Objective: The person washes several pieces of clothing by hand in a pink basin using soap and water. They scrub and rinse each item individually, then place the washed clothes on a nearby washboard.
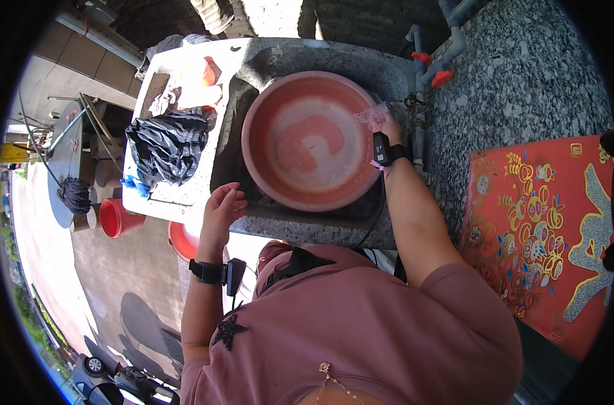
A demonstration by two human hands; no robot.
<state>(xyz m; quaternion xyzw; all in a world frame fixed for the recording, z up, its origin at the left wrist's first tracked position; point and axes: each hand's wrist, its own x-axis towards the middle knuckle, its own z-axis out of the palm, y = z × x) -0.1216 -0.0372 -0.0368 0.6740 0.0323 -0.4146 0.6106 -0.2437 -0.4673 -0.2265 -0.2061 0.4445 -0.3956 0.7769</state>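
A large round red plastic basin with a whitish, worn-looking bottom sits in the stone sink. My right hand is at its right rim, where water splashes over the fingers near a metal tap. The splash hides the fingertips, so whether they grip the rim is unclear. My left hand hovers over the sink's near left part, apart from the basin. Nothing is in it, and its fingers are loosely bent. Both wrists carry black strapped devices.
On the left ledge lie a crumpled black plastic bag, a blue plastic piece and an orange container. A red bucket and a mop head are farther left. Grey pipes with red valve handles run along the granite wall at right.
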